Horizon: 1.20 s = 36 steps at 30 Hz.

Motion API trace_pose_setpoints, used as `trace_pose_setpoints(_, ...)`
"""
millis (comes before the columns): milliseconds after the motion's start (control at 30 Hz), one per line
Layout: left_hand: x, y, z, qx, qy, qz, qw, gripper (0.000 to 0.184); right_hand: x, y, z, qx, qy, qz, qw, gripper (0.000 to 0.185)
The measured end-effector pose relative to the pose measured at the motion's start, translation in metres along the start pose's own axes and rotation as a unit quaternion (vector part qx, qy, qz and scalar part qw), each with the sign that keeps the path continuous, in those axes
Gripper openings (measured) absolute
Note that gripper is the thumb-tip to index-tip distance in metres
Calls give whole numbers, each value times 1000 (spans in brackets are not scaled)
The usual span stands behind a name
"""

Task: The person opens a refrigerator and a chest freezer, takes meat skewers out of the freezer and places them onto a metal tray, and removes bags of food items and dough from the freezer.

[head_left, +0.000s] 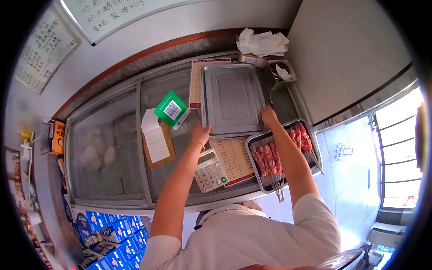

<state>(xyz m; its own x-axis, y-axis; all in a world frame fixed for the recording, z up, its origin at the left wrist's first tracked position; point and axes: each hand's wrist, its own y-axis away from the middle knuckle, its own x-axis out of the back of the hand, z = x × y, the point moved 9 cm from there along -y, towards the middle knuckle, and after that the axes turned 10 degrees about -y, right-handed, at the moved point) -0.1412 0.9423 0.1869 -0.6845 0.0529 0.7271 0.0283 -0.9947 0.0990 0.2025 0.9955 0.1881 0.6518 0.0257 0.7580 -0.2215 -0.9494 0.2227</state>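
Observation:
A rectangular metal tray [234, 101] lies on the glass-topped freezer, with one of my hands at each side. My left hand [200, 133], with a thin yellow band at the wrist, grips the near left corner. On the right edge, my right hand [269, 117] has its fingers closed around the rim. Below my right forearm, a second tray [253, 168] holds raw meat skewers [266, 158], and the forearm hides part of them. A printed menu sheet [234, 157] is partly under the metal tray. A calculator [210, 174] sits near my left wrist.
Left of the tray are a green QR code card [172, 109] and a clipboard with paper [158, 144]. Behind stand a box with white papers [262, 43] and a small open box [281, 74]. Blue cartons [119, 236] are stacked below at left.

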Motion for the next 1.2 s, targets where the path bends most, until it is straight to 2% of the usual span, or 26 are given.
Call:
trace_pose_setpoints(67, -15, -14, -21, -6, 13, 28, 999, 39, 2, -3, 6, 8, -29, 21, 999, 46)
trace_pose_setpoints(167, -18, -17, -35, 28, 81, 37, 996, 40, 1, 0, 2, 43, -35, -11, 998, 42)
trace_pose_setpoints(233, 10, -1, -6, 23, -2, 96, 995, 36, 2, 2, -1, 43, -47, 10, 998, 42)
trace_pose_setpoints(300, 13, 2, -3, 25, -29, 109, 993, 33, 0, 3, 2, 42, -57, 30, 997, 41)
trace_pose_setpoints(367, 14, 3, 6, -17, -58, 114, 992, 37, 4, 5, 3, 73, -73, 86, 991, 40)
trace_pose_setpoints(400, 19, 8, 15, -21, -53, 115, 992, 35, 1, 3, 8, 81, -73, 79, 991, 40)
trace_pose_setpoints(467, 25, 11, 20, -45, -74, 186, 979, 31, -5, -4, 6, 115, -47, 85, 989, 39)
trace_pose_setpoints(533, 42, 17, 36, -75, -96, 219, 968, 31, -4, 6, -8, 65, -64, 32, 995, 41)
trace_pose_setpoints(600, 48, 13, 30, -41, -104, 231, 966, 32, -16, -14, -3, 134, -45, 49, 989, 40)
trace_pose_setpoints(633, 56, 15, 32, 1, -90, 179, 980, 33, -12, -8, -16, 139, -90, 50, 985, 39)
trace_pose_setpoints(700, 73, 27, 38, -30, -81, 227, 970, 38, -2, -4, -27, 147, -134, 48, 979, 38)
trace_pose_setpoints(833, 114, 68, 69, -5, 11, 191, 982, 34, 19, 34, -74, 158, -189, -8, 969, 36)
trace_pose_setpoints(1000, 130, 113, 58, -29, 75, 257, 963, 30, 41, 61, -100, 227, -190, 11, 955, 36)
trace_pose_setpoints(1100, 150, 142, 58, -9, 120, 242, 963, 36, 44, 79, -120, 225, -216, -10, 950, 34)
trace_pose_setpoints(1133, 154, 151, 55, 29, 228, 212, 950, 39, 42, 87, -131, 230, -215, -15, 949, 34)
trace_pose_setpoints(1167, 154, 159, 47, 66, 334, 178, 923, 42, 49, 99, -147, 266, -226, 30, 937, 32)
trace_pose_setpoints(1200, 158, 165, 41, 66, 334, 179, 923, 42, 59, 115, -163, 299, -238, 78, 921, 31)
